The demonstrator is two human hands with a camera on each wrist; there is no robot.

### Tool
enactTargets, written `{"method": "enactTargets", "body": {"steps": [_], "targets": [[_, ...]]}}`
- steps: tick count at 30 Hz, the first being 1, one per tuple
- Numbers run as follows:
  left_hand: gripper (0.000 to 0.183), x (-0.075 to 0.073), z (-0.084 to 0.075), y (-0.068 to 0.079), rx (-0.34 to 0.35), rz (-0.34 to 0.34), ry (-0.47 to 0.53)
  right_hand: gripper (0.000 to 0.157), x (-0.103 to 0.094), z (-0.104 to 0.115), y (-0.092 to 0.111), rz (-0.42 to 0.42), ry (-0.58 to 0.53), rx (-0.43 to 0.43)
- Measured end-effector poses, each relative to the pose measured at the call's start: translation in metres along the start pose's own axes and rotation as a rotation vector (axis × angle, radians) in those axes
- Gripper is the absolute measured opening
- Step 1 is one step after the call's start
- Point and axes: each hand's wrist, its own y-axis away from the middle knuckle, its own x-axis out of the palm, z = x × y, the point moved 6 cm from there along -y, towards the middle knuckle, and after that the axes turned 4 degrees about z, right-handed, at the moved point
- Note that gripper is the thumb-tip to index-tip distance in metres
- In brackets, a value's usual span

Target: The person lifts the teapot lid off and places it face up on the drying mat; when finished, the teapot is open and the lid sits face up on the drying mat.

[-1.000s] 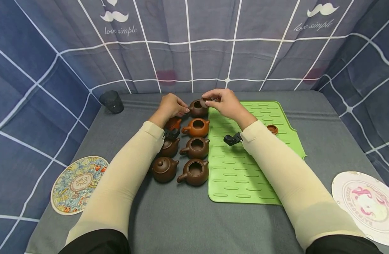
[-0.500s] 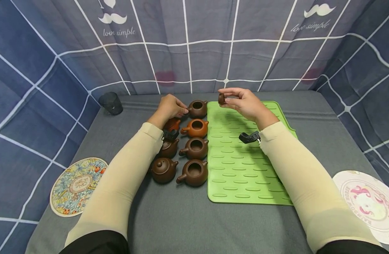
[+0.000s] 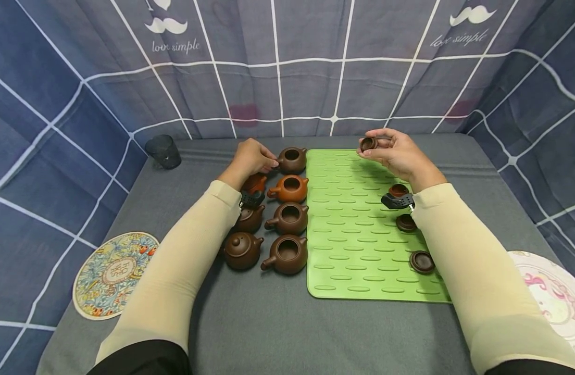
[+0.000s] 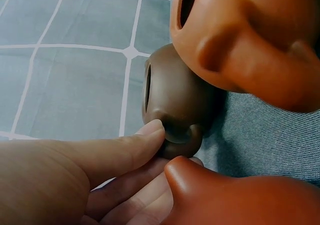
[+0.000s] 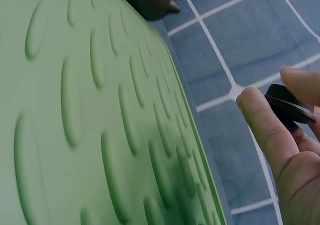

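Observation:
In the head view, my left hand (image 3: pixel 253 158) pinches the handle of the farthest brown teapot (image 3: pixel 292 160), which stands without its lid. The left wrist view shows thumb and fingers at that teapot's (image 4: pixel 175 90) handle. My right hand (image 3: pixel 402 156) holds a small dark brown teapot lid (image 3: pixel 368 144) above the far part of the green mat (image 3: pixel 353 245), its hollow underside facing the camera. Nearer, in the same column, are a lidless orange teapot (image 3: pixel 291 188) and two lidless brown teapots (image 3: pixel 289 219). Three lids (image 3: pixel 422 262) lie upside down on the mat's right side.
Left of the lidless column stand lidded teapots (image 3: pixel 242 251), partly hidden by my left arm. A dark cup (image 3: pixel 163 151) is at the back left. A patterned round mat (image 3: pixel 116 276) lies left, a pink-and-white one (image 3: pixel 557 307) right, partly under my right arm.
My right hand has lifted the lid away from the far teapot's top and carried it right over the mat, tilting its underside into view. My left hand has stayed at the handle.

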Motion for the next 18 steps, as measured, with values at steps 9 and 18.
{"method": "enactTargets", "body": {"steps": [9,18], "targets": [[0.017,0.000,-0.001,0.003,0.006,-0.001,0.001,0.045,-0.025,-0.003,0.008,-0.065,0.224,0.068],[0.015,0.001,-0.002,0.002,0.008,-0.003,0.011,0.057,-0.048,-0.010,0.017,-0.092,0.540,0.168]]}}
